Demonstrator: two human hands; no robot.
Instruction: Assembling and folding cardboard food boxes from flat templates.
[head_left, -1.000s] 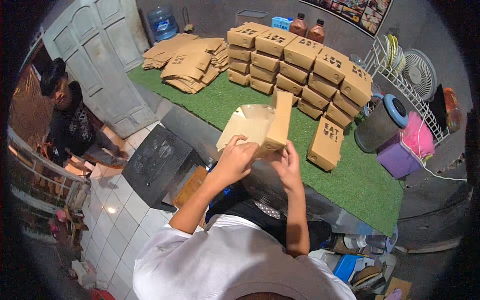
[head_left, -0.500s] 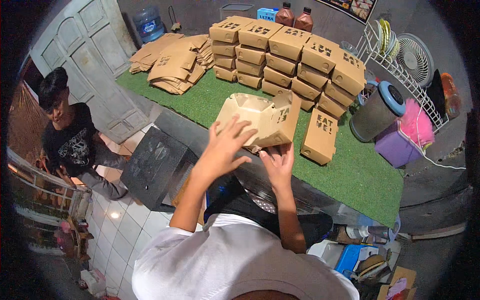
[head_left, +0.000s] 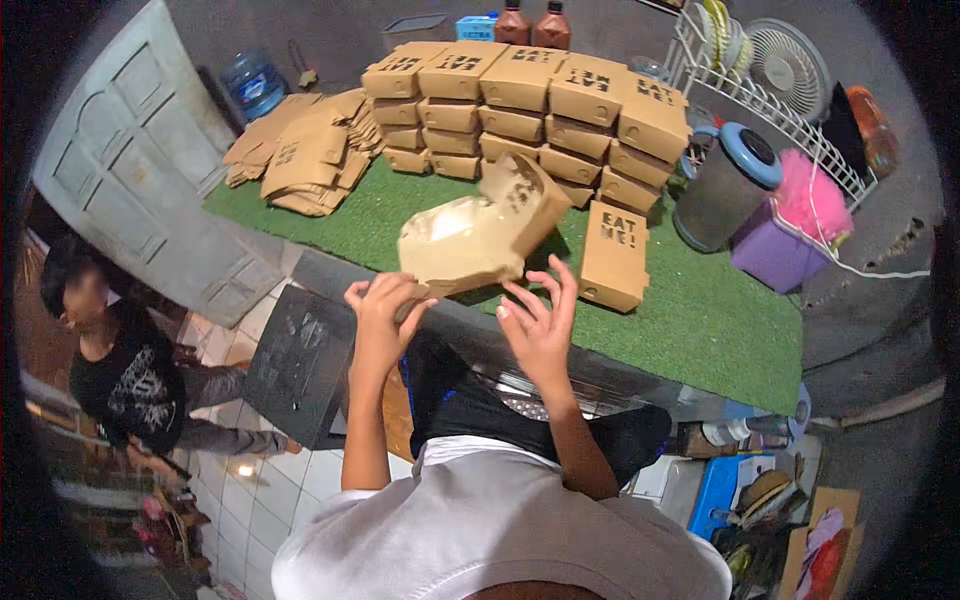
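Note:
A brown cardboard food box (head_left: 455,245) stands open over the near side of the green mat, its pale inside facing up. Its printed lid (head_left: 535,195) is raised at the back right and looks smeared by motion. My left hand (head_left: 385,305) is at the front left corner, fingers bent around a small flap there. Beside the front right corner is my right hand (head_left: 540,325), fingers spread and curved, the tips close to the box edge; whether they touch it I cannot tell. One closed box (head_left: 615,255) lies on the mat to the right.
Stacked closed boxes (head_left: 515,95) line the back, with flat unfolded boxes (head_left: 305,160) to their left. A blue-lidded jug (head_left: 725,190), purple bin (head_left: 785,245) and dish rack (head_left: 770,110) stand right. A person (head_left: 130,360) is at far left, near a black box-shaped object (head_left: 300,365).
My left hand has moved from inside the box to its front left corner. My right hand's fingers have spread off the box's front right. The whole view has shifted.

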